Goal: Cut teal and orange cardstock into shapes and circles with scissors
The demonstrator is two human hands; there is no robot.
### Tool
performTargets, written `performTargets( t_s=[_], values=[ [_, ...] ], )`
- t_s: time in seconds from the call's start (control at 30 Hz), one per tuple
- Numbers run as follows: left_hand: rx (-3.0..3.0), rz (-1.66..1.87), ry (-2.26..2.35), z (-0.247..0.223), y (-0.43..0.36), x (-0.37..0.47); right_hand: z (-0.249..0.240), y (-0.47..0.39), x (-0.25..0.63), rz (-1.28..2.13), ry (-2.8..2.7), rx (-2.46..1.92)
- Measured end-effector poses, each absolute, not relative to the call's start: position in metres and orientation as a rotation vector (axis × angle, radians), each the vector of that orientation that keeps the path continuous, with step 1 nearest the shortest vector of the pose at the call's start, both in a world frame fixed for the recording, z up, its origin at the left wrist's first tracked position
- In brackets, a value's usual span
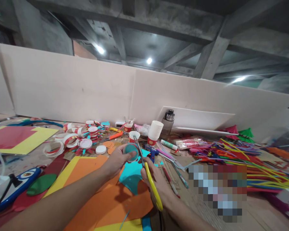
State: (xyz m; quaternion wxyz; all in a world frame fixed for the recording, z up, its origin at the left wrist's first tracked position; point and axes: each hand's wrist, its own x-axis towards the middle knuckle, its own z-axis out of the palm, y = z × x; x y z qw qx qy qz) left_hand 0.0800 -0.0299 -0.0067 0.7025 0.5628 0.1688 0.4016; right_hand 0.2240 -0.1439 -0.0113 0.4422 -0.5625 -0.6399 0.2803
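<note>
My left hand (120,160) pinches a small round piece with a teal face (130,150) and a pale rim, thumb laid across its front. In my right hand (156,181) is a pair of scissors (151,186) with yellow handles, blades pointing up and away beside the round piece. Whether the blades touch its edge I cannot tell. Beneath both hands lie cut turquoise paper (132,175) and orange paper (91,195). Just beyond the blades stands a white and red paper cup (134,136).
Stacked paper cups (155,131) and a dark bottle (168,122) stand at the back. Cut cup rings (71,141) and decorated cup pieces (86,144) lie left of centre. A blue glue gun (154,153) sits behind my right hand. Colourful pipe cleaners (231,157) spread across the right.
</note>
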Motion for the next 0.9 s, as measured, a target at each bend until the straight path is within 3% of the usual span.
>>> performTargets(
  t_s=[0.9],
  values=[
    [1.328,0.831,0.366,-0.008,-0.017,0.074,-0.011,-0.142,0.227,0.807,-1.597,-1.307]
  ],
)
